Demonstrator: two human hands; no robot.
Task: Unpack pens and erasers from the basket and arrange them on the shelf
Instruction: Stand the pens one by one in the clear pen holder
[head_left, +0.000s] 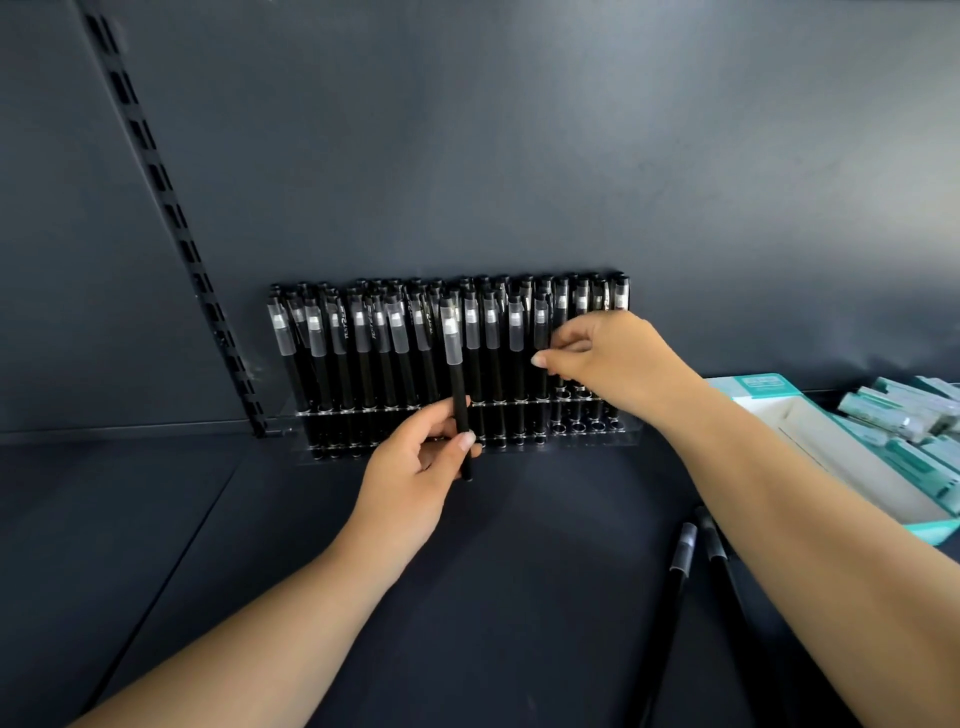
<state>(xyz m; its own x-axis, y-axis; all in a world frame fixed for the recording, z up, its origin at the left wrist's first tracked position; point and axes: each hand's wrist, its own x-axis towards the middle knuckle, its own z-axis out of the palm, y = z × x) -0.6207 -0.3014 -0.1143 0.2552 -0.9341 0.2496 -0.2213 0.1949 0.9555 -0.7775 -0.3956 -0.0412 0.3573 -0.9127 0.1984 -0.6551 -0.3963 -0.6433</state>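
Left hand (415, 462) has a black pen (457, 384) pinched low on the barrel, thumb across the front and fingers curled behind, cap up, standing upright just in front of the clear pen rack (457, 415) at the back edge of the shelf (260, 545). That pen looks light and stiff, a slim rod with a smooth, probably slick barrel and a frosted cap; taking it low as it is now leaves the tip free to find a hole, though I'd judge a mid-barrel pinch steadier against wobble. Nothing fragile here, but the rack is packed tight, so a nudge could tilt the neighbours.

Right hand (597, 358) is up at the right part of the rack, fingers curled, fingertips among the racked pens (540, 332); it seems to pinch one by the cap, though exactly which I cannot tell. A few open holes show at the rack's front right.

Two loose pens (685, 551) lie on the shelf near its front right, beside the right forearm. A white-and-teal box (810, 431) with teal packs sits at the right edge.
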